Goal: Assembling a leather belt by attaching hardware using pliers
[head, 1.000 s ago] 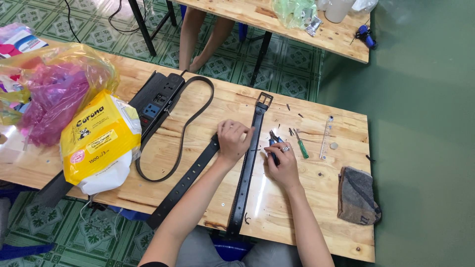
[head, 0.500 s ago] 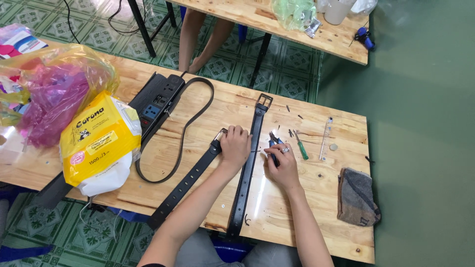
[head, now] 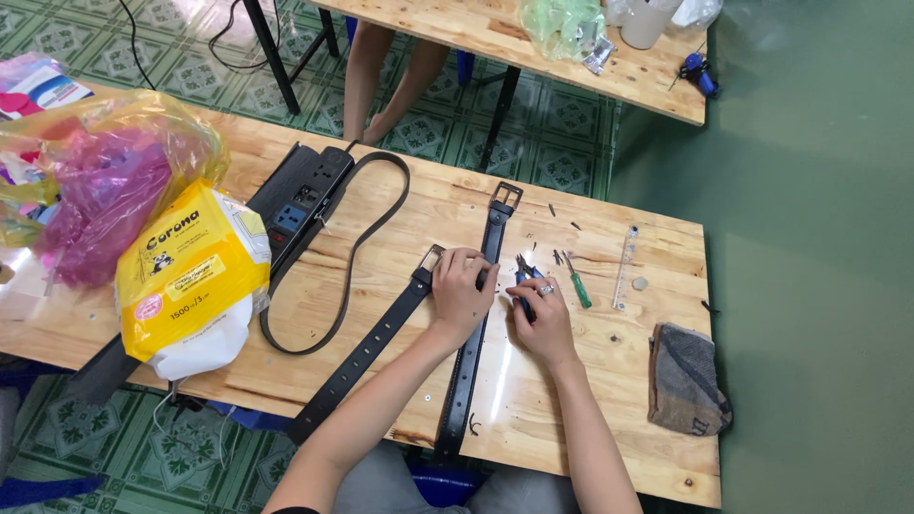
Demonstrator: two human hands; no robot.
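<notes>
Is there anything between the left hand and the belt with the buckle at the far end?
Nothing visible does. The left hand already rests on the black belt, and the right hand beside it grips blue-handled pliers.

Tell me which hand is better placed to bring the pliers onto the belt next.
Right, probably. The right hand already grips the blue-handled pliers just beside the straight black belt, while the left hand lies flat on that belt, pinning it to the wooden table.
</notes>
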